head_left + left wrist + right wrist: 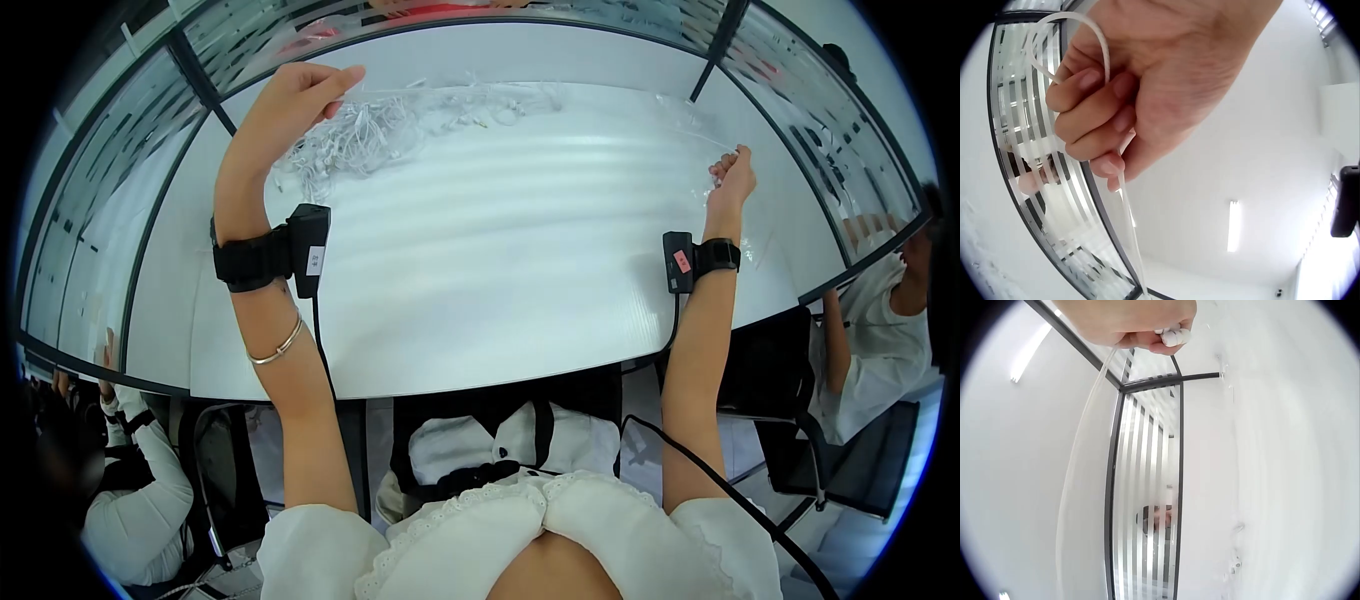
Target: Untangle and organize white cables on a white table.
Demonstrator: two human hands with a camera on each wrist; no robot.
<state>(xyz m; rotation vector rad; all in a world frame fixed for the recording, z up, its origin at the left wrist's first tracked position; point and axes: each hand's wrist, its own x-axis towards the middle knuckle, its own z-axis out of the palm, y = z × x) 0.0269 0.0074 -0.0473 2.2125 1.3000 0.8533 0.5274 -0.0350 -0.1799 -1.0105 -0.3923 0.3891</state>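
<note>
Bright; glare streaks the tabletop (500, 270); all 3 views' edges bowed.

Right wrist view: right hand (1138, 322) cut by top edge, white cord (1069, 465) by bottom edge.

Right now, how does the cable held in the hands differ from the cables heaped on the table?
The held cable shows as a thin, drawn-out strand with a loop at the left hand; the cable heap is a tangle of many loops. The held cable is gripped in the fingers, while the cable heap lies on the table. Both look whitish.
</note>
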